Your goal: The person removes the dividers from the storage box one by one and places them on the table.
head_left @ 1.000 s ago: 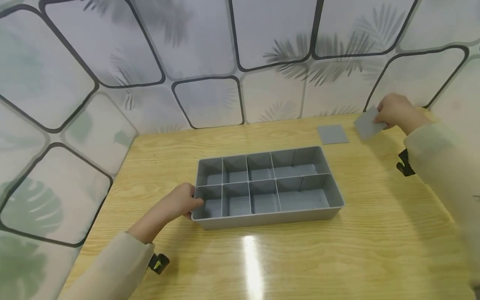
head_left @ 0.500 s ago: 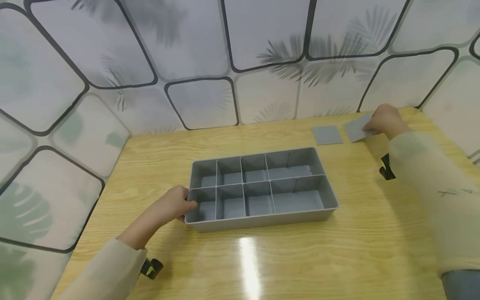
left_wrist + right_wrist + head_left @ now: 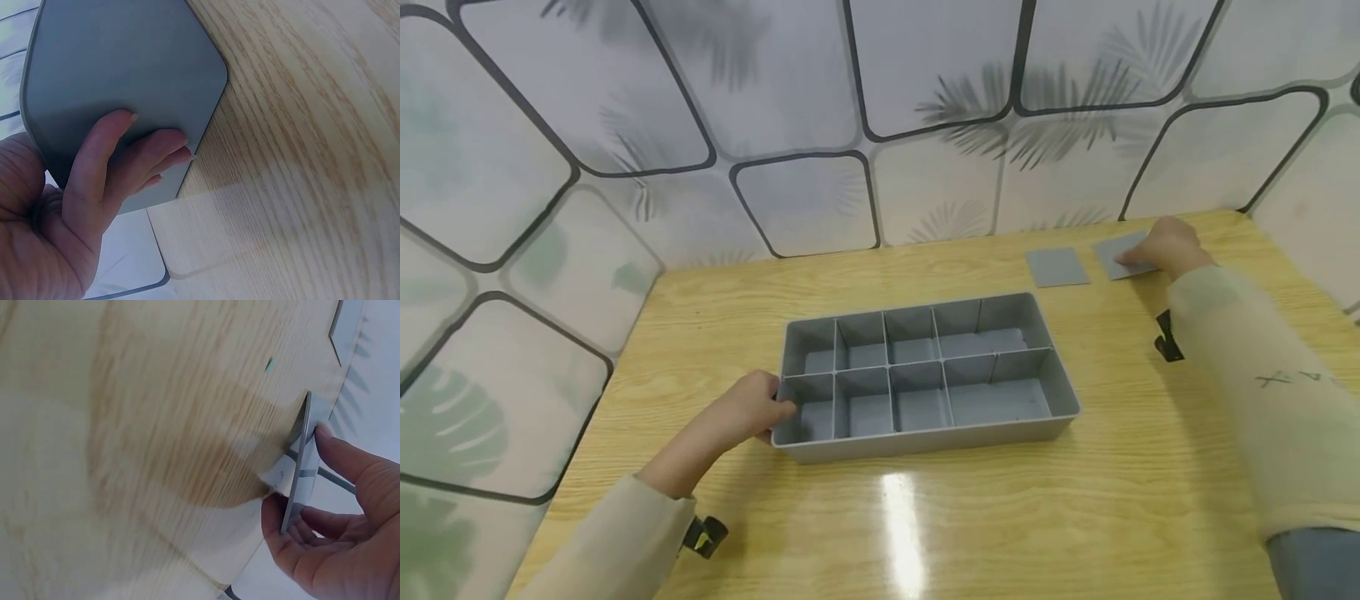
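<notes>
A grey box (image 3: 925,442) with two rows of compartments stands on the table. My left hand (image 3: 747,410) grips its left end, the thumb over the rim into the front-left compartment. In the left wrist view, the fingers (image 3: 94,156) lie against the outside of the end wall. At the back right, my right hand (image 3: 1172,246) holds a thin grey square plate (image 3: 1112,252). The right wrist view shows this plate (image 3: 300,472) edge-on, pinched between thumb and fingers, standing off the table surface. Just left of it lies a similar flat plate (image 3: 1057,267).
The wood-grain table (image 3: 1037,517) meets a patterned backdrop (image 3: 940,183) at the back and left. A tiny green speck (image 3: 270,365) lies on the tabletop in the right wrist view. Each wrist carries a small black mount (image 3: 703,536).
My right hand has come down and slightly left with the plate, toward the flat one, and the plate now leans lower. My left hand has kept its grip on the box.
</notes>
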Motion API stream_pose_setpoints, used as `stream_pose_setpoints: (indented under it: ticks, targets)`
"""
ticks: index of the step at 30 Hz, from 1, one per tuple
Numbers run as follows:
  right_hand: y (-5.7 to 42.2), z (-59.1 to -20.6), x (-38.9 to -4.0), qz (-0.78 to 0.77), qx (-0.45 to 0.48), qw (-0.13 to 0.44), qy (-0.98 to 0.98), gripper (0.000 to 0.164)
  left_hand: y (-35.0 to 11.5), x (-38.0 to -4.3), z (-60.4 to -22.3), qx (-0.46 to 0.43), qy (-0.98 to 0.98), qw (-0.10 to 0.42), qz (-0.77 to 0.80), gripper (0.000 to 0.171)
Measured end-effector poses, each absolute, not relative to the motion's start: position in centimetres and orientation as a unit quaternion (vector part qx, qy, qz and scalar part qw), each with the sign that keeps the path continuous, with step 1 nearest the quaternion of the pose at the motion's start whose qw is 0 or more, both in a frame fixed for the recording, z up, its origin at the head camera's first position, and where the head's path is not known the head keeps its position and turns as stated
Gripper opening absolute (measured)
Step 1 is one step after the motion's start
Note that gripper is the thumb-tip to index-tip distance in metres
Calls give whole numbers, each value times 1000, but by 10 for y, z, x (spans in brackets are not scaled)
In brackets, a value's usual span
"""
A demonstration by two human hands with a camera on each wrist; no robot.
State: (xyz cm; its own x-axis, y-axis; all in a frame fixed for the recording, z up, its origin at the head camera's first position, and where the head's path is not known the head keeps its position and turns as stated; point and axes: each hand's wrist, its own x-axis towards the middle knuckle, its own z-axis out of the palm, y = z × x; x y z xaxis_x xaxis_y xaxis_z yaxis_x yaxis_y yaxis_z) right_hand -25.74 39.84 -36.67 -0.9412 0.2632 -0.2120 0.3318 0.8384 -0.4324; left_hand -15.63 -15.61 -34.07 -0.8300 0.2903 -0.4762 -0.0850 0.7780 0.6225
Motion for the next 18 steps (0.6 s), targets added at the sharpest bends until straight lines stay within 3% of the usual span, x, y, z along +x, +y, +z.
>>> stream_pose_setpoints:
  ticks: [4, 11, 18]
  targets:
    - [395, -368, -257, -232, 144, 70, 960, 49, -155, -156, -341, 52, 901, 285, 323, 13]
    - [387, -366, -256, -198, 158, 87, 964, 75, -155, -157, -341, 55, 902, 284, 319, 13]
    - [381, -366, -260, -151, 160, 121, 968, 78, -156, -158, -341, 50, 899, 295, 319, 15]
